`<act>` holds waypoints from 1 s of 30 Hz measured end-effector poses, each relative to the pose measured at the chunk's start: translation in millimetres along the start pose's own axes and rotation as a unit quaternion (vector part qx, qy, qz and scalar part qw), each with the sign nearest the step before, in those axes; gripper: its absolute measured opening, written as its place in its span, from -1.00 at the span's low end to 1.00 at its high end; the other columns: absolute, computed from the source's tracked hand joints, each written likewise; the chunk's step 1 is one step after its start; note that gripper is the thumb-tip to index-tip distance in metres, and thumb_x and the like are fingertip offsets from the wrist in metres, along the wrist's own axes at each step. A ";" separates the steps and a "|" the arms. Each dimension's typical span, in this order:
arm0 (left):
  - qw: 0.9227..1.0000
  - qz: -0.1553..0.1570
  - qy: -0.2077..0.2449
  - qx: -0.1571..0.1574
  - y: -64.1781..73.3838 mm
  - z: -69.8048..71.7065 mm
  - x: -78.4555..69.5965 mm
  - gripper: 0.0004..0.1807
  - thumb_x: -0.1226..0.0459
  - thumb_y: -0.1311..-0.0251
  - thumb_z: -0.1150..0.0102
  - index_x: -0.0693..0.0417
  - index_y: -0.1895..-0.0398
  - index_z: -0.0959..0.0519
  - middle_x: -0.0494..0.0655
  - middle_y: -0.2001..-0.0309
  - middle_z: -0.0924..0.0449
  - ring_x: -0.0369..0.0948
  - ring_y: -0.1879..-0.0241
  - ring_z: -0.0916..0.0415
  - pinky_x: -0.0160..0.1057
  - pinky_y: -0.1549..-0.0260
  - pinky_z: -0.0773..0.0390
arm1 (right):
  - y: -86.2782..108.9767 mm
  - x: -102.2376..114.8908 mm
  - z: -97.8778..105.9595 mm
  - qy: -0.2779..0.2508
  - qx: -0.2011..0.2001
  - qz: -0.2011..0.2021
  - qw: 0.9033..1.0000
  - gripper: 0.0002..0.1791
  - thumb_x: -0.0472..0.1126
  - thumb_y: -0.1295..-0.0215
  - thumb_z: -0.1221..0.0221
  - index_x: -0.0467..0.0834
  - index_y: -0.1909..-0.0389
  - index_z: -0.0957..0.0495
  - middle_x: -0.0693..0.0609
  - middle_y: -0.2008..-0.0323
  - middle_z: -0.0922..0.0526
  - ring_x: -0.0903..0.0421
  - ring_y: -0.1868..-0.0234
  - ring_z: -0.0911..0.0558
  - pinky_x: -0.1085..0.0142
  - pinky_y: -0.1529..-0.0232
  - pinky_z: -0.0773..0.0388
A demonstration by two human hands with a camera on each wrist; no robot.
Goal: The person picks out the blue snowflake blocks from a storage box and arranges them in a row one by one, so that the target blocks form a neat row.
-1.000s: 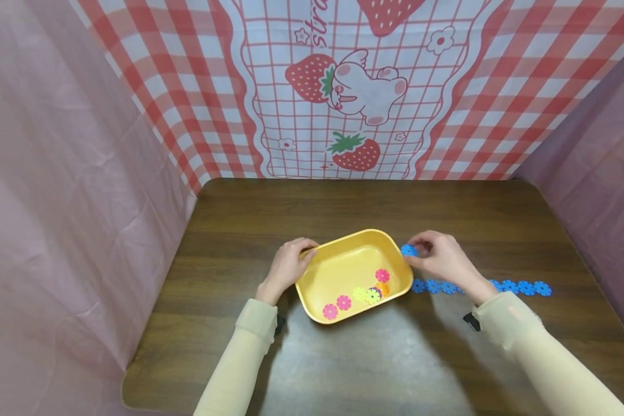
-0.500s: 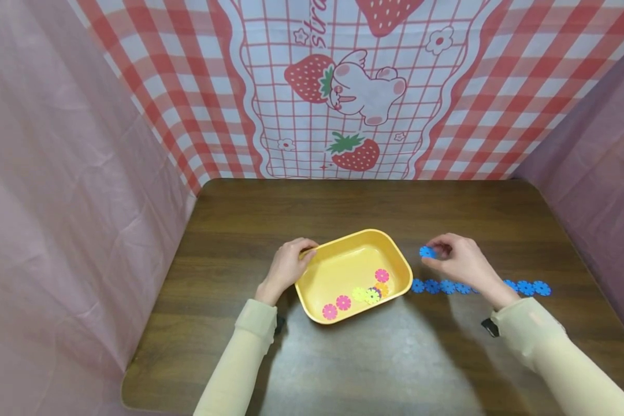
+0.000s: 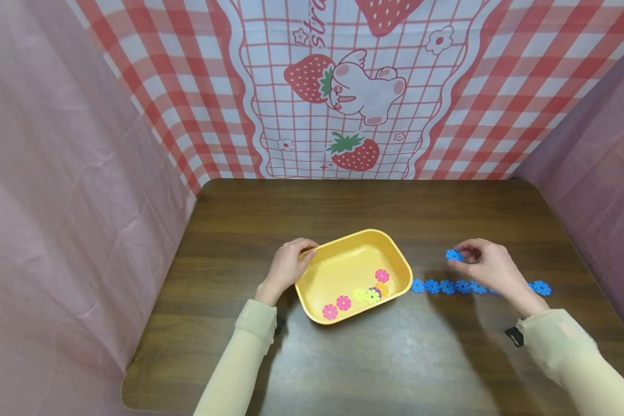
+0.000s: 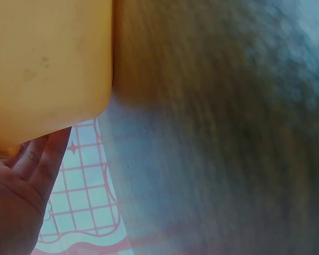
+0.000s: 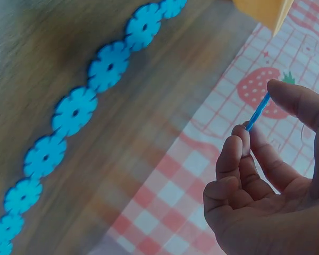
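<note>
My left hand (image 3: 287, 266) grips the left end of a yellow plastic tray (image 3: 335, 271), thumb at the rim. In the left wrist view the fingers lie against the tray's outside (image 4: 53, 64). My right hand (image 3: 487, 267) pinches a blue flower-shaped disc (image 3: 453, 255) by its edge, above the table. The right wrist view shows this disc edge-on between thumb and fingertips. Below that hand runs a row of blue slotted discs (image 3: 447, 287), extending rightward from the tray's right end. My right hand and wrist hide part of the row.
Inside the tray lie pink discs (image 3: 344, 303), yellow ones (image 3: 359, 294), an orange one (image 3: 382, 288) and a mostly covered dark one. The wooden table (image 3: 301, 202) meets a strawberry-print cloth (image 3: 353, 153) at the back. Pink curtains (image 3: 57, 173) hang on both sides.
My right hand has moved right, away from the tray's right end, carrying the blue disc above the row. My left hand and the tray have stayed put.
</note>
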State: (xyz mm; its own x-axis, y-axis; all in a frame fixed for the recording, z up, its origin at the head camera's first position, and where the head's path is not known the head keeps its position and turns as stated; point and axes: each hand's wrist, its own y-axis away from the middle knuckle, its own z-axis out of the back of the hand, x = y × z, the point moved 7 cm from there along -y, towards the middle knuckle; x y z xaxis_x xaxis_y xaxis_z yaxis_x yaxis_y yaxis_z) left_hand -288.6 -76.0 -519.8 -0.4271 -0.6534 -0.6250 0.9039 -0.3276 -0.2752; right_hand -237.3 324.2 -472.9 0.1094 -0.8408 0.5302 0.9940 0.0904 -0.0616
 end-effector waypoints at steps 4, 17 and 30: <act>1.000 0.002 0.000 0.002 0.1 -0.5 0.0 -0.86 0.26 -0.35 -0.25 0.07 0.12 -0.71 -0.07 0.13 -0.70 -0.13 0.10 -0.64 -0.12 0.03 -0.57 | 5.2 -12.6 8.1 0.008 -0.008 -0.016 1.000 -0.53 0.05 -0.20 -0.40 -0.27 0.11 -0.64 -0.05 0.33 -0.64 0.03 0.34 -0.51 0.29 0.42 -0.44; 1.000 0.006 0.001 0.005 -0.5 -2.2 1.9 -0.85 0.25 -0.35 -0.24 0.07 0.11 -0.71 -0.07 0.13 -0.70 -0.13 0.10 -0.64 -0.13 0.03 -0.57 | 21.7 -53.3 28.6 0.011 -0.030 -0.050 0.998 -0.50 0.06 -0.19 -0.41 -0.27 0.10 -0.63 -0.05 0.31 -0.67 0.29 0.41 -0.48 0.38 0.45 -0.40; 1.000 0.005 0.003 0.006 -0.6 -2.6 2.7 -0.85 0.25 -0.36 -0.24 0.08 0.11 -0.71 -0.07 0.13 -0.70 -0.13 0.11 -0.64 -0.14 0.04 -0.58 | 34.4 -84.6 37.8 0.014 -0.038 -0.077 0.996 -0.50 0.05 -0.23 -0.38 -0.31 0.08 -0.62 -0.09 0.31 -0.67 0.34 0.44 -0.44 0.40 0.48 -0.37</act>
State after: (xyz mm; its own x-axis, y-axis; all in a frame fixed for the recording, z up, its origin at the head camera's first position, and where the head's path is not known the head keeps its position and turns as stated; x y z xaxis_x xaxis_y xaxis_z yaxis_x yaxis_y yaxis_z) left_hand -290.3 -75.8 -523.3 -0.4183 -0.6529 -0.6315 0.9075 -0.3293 -0.2606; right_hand -212.2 418.6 -487.9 -0.0453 -0.8567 0.5138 0.9958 -0.0799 -0.0454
